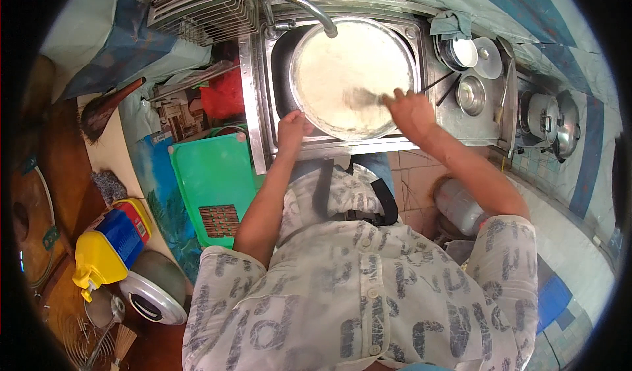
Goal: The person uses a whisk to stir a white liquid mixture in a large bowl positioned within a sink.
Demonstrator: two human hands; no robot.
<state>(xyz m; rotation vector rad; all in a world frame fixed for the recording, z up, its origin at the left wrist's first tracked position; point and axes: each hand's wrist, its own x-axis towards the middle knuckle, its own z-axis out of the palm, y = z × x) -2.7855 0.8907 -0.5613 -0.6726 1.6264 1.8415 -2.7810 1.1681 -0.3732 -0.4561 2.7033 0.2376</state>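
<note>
A large round metal basin (416, 75) sits in the steel sink (279, 58), filled nearly to its rim with a pale cream mixture (349, 58). My left hand (293, 132) is closed at the basin's near left rim, the fingertips meeting the edge. Over the basin's right side, my right hand (409, 113) grips the short handle of a whisk-like tool (362, 98). Its bristly or wiry head is smeared by motion and rests in or on the mixture; I cannot tell how deep. Above the basin's far edge arches a metal faucet (303, 2).
To the right of the sink stand a small steel bowl (470, 94), a white bowl (465, 53) and a glass lid (487, 58). A wire rack (230, 15) is at the far left. Left lie a green board (214, 173), a yellow jug (108, 246) and a lidded pot (155, 292).
</note>
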